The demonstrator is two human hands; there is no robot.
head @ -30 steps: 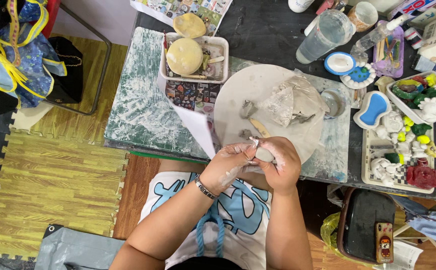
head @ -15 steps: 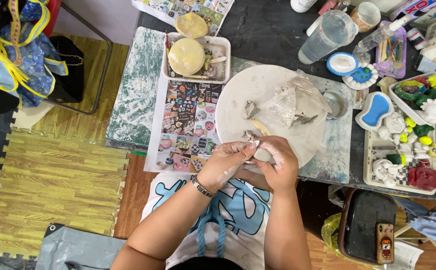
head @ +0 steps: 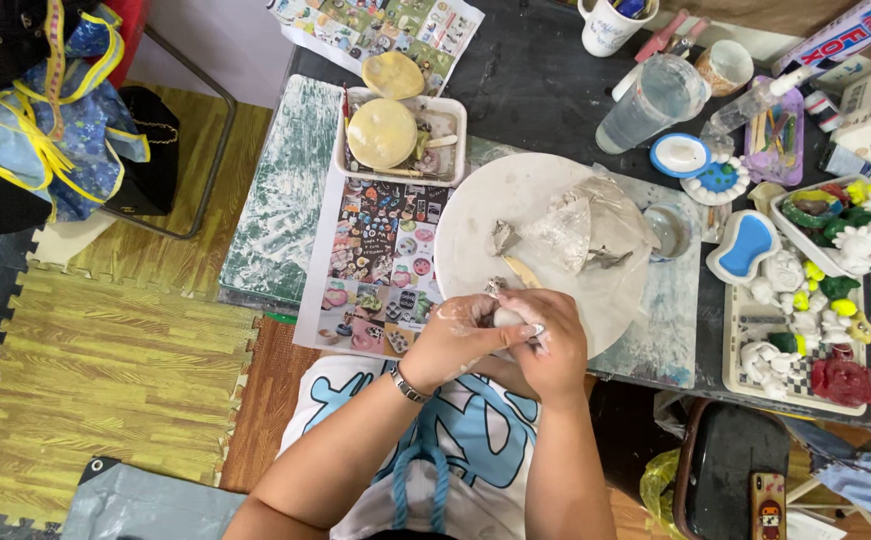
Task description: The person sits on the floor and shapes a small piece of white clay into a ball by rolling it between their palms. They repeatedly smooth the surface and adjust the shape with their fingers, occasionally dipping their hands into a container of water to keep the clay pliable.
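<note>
While both hands meet at the near rim of the round white board point(head: 535, 200) on the counter point(head: 545, 75), the small pale clay ball point(head: 507, 318) sits pinched between them, left hand point(head: 465, 335) and right hand point(head: 555, 345) each closed on it.

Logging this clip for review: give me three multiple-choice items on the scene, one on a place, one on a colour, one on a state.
1. Where does the white tub of round yellowish pieces sit?
A. on the floor mat
B. on the table, beyond the picture sheet
C. on the person's lap

2. What colour is the round board?
A. red
B. black
C. white

3. How does the small pale lump stand?
A. held between both hands
B. lying alone on the board
C. inside the clear cup

Key: 1 B, it stands above the picture sheet; 2 C, its surface is whitish; 3 A, left hand and right hand close around it.
</note>
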